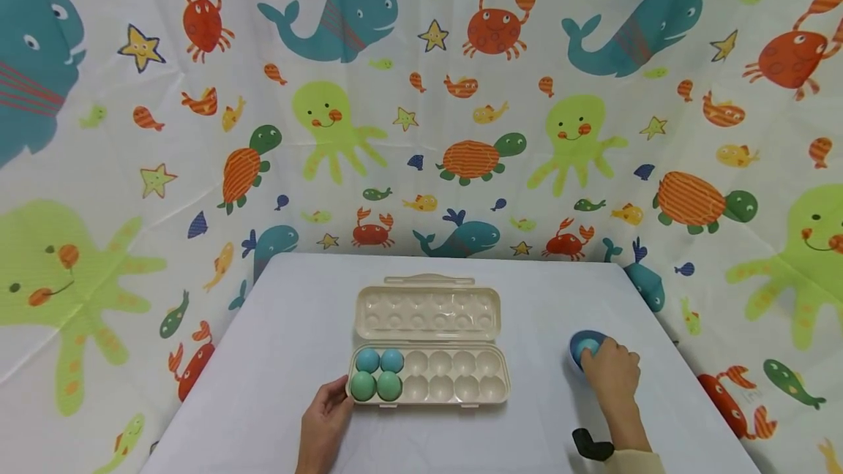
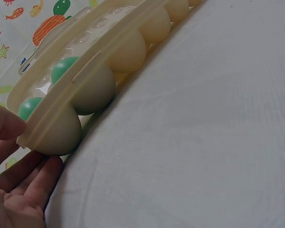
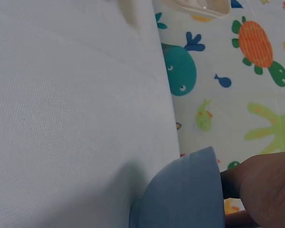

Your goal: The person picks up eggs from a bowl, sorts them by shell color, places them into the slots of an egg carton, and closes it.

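A cream egg carton (image 1: pixel 454 390) lies with its lid (image 1: pixel 428 311) folded back. At its left end sit two blue eggs (image 1: pixel 391 360) in the far row and two green eggs (image 1: pixel 388 386) in the near row. My left hand (image 1: pixel 326 419) holds the carton's left edge, thumb above and fingers (image 2: pixel 45 183) under the cup. On the right, a small blue bowl (image 1: pixel 579 333) contains another blue egg (image 1: pixel 588 346). My right hand (image 1: pixel 612 375) reaches over the bowl's rim and grips that egg; the fingertips are hidden inside the bowl.
A white cloth (image 1: pixel 303 313) covers the table. Behind and beside it hangs a curtain (image 1: pixel 421 152) printed with sea animals. A black strap end (image 1: pixel 591 446) sticks out at my right wrist.
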`<action>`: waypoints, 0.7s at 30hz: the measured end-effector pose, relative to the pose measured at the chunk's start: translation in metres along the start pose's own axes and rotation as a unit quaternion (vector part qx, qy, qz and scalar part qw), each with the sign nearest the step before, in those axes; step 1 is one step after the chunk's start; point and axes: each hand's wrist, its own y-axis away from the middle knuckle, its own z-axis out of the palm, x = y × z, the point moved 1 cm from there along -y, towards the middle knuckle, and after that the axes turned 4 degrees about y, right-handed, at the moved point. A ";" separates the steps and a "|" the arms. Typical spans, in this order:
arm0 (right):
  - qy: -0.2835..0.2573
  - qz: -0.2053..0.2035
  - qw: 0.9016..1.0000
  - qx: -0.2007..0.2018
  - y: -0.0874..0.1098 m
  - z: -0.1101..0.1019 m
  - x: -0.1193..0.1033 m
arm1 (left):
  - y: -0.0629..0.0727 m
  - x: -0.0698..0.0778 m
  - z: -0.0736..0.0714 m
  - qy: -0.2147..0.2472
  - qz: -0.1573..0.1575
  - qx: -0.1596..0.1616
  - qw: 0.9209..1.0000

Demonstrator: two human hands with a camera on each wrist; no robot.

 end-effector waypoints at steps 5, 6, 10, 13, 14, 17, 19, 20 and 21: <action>0.007 0.004 1.000 -0.007 -0.002 0.001 0.000 | 0.001 -0.002 0.001 0.002 -0.001 0.006 1.000; 0.007 0.004 1.000 -0.008 -0.003 0.001 0.000 | 0.001 -0.001 0.001 0.000 -0.001 0.006 1.000; 0.009 0.004 1.000 -0.019 -0.005 0.002 0.001 | 0.002 0.001 0.002 0.000 0.003 0.008 1.000; 0.014 0.006 0.999 -0.033 -0.008 0.004 0.002 | 0.003 0.002 0.003 0.002 0.005 0.010 1.000; 0.017 0.006 0.999 -0.038 -0.009 0.004 0.002 | 0.003 0.002 0.003 0.002 0.004 0.010 1.000; 0.021 0.010 0.998 -0.055 -0.013 0.006 0.002 | 0.003 0.002 0.003 -0.004 -0.002 0.010 1.000; 0.024 0.012 0.997 -0.066 -0.015 0.007 0.003 | 0.003 0.002 0.002 -0.006 -0.005 0.011 1.000; 0.024 0.013 0.997 -0.071 -0.017 0.007 0.003 | 0.002 0.002 0.002 -0.007 -0.005 0.010 1.000; 0.024 0.014 0.997 -0.076 -0.018 0.007 0.003 | 0.002 0.002 0.003 -0.007 -0.006 0.011 1.000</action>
